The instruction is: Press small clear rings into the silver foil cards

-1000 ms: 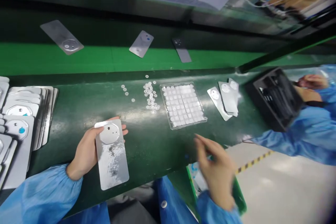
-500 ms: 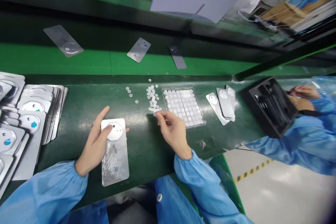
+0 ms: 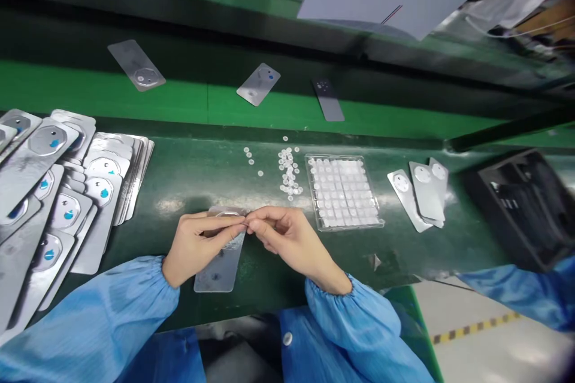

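Observation:
A silver metal plate lies on the green bench in front of me, its upper part partly hidden by my hands. Over it, my left hand and my right hand meet at the fingertips. Both hands are closed in a pinch on something too small to make out. Just beyond them, small round white discs are scattered in a loose pile. To the right of the discs sits a clear tray holding rows of white pieces.
Stacked silver plates fill the left side. Three more plates lie right of the tray, beside a black box. A person's blue sleeve shows at right. Several plates rest on the green ledge.
My left hand has let go of the plate, which now lies on the bench. My right hand has moved from the discs to meet my left fingertips. The view has shifted left.

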The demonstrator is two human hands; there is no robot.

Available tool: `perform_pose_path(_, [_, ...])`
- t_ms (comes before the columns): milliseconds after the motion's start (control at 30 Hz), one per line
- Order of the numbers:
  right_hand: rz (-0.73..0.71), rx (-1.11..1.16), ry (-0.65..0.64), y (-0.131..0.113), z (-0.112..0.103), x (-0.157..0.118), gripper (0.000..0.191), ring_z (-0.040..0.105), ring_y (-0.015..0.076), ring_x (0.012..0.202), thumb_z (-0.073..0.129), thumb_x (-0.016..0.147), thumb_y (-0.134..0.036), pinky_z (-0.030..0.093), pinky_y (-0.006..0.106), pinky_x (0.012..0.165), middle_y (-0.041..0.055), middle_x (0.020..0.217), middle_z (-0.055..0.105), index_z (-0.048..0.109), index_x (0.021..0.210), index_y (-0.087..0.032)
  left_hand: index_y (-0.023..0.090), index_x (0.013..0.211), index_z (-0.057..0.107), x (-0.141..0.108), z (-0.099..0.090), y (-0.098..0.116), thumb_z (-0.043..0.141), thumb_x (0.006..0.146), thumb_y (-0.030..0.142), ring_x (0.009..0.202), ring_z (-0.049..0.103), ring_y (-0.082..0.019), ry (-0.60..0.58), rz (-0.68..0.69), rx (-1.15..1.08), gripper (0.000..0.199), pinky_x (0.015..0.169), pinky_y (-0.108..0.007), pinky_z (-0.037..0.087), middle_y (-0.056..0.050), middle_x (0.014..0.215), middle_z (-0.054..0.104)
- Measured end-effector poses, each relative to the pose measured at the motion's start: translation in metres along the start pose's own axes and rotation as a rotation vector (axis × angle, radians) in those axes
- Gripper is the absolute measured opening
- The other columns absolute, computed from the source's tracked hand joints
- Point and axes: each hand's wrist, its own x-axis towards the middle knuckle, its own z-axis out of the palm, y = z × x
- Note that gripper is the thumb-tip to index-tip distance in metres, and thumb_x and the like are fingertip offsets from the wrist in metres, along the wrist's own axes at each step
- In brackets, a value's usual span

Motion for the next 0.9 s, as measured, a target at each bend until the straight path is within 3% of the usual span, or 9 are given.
perform_pose_path(100, [-0.024,0.028,0.06,0.006,0.004,-0.001,0.044,0.045,0.0098,0.051,0.076,0.086,-0.061,0.034,0.023,0.044,-0.0009,0.064,0.06,0.072,0.086,-0.017,0.028,0.093,0.086,0.0,0.001,0.0,0.084,0.084,0.027,0.084,0.078,-0.026,0.018,-0.021,-0.031,0.009,0.078,-0.036,0.062,-0.004,0.092,0.083])
perform_pose_path(200, [-0.06,-0.058,0.086,0.007,0.003,-0.001,0.041,0.05,0.0114,0.056,0.072,0.091,-0.058,0.039,0.023,0.048,0.0001,0.066,0.062,0.072,0.086,-0.017,0.026,0.094,0.086,-0.001,0.002,-0.002,0.085,0.083,0.029,0.086,0.077,-0.025,0.002,-0.055,-0.027,0.012,0.078,-0.034,0.062,-0.005,0.095,0.083])
perform_pose_path(300, [-0.076,-0.223,0.02,0.001,-0.004,0.001,0.036,0.059,0.0146,0.066,0.064,0.098,-0.051,0.044,0.025,0.056,0.0027,0.076,0.069,0.072,0.088,-0.017,0.031,0.108,0.084,0.0,0.001,-0.003,0.084,0.085,0.03,0.087,0.076,-0.024,-0.052,-0.024,0.024,0.023,0.08,-0.034,0.061,-0.003,0.105,0.082])
perform_pose_path(367, [-0.07,-0.282,-0.038,-0.004,-0.009,0.003,0.034,0.062,0.0164,0.072,0.062,0.099,-0.049,0.047,0.026,0.059,0.0036,0.082,0.072,0.073,0.089,-0.018,0.035,0.105,0.084,0.0,-0.001,-0.003,0.082,0.087,0.03,0.081,0.075,-0.023,-0.07,0.014,0.056,0.019,0.077,-0.034,0.06,-0.002,0.102,0.082])
perform_pose_path(500, [-0.047,-0.145,-0.091,-0.004,-0.008,0.005,0.043,0.066,0.0174,0.075,0.065,0.096,-0.059,0.053,0.029,0.067,0.0035,0.081,0.073,0.074,0.087,-0.018,0.035,0.089,0.086,0.001,-0.003,-0.002,0.087,0.081,0.03,0.079,0.075,-0.024,-0.001,0.011,0.045,0.01,0.08,-0.036,0.06,-0.001,0.09,0.082])
perform_pose_path(667, [-0.035,-0.033,-0.042,0.006,0.003,0.001,0.044,0.066,0.017,0.073,0.07,0.091,-0.062,0.054,0.028,0.065,0.0034,0.08,0.072,0.074,0.088,-0.019,0.031,0.081,0.086,0.001,-0.001,-0.002,0.092,0.075,0.03,0.077,0.075,-0.024,0.068,-0.013,-0.012,0.009,0.077,-0.035,0.061,-0.002,0.085,0.081])
perform_pose_path(900, [-0.027,-0.103,-0.061,-0.002,0.002,-0.002,0.041,0.059,0.0154,0.07,0.064,0.097,-0.058,0.048,0.026,0.061,0.0019,0.078,0.067,0.07,0.087,-0.018,0.032,0.092,0.086,0.0,-0.002,-0.002,0.093,0.073,0.035,0.086,0.077,-0.027,0.057,0.017,0.003,0.02,0.079,-0.037,0.063,-0.003,0.094,0.083])
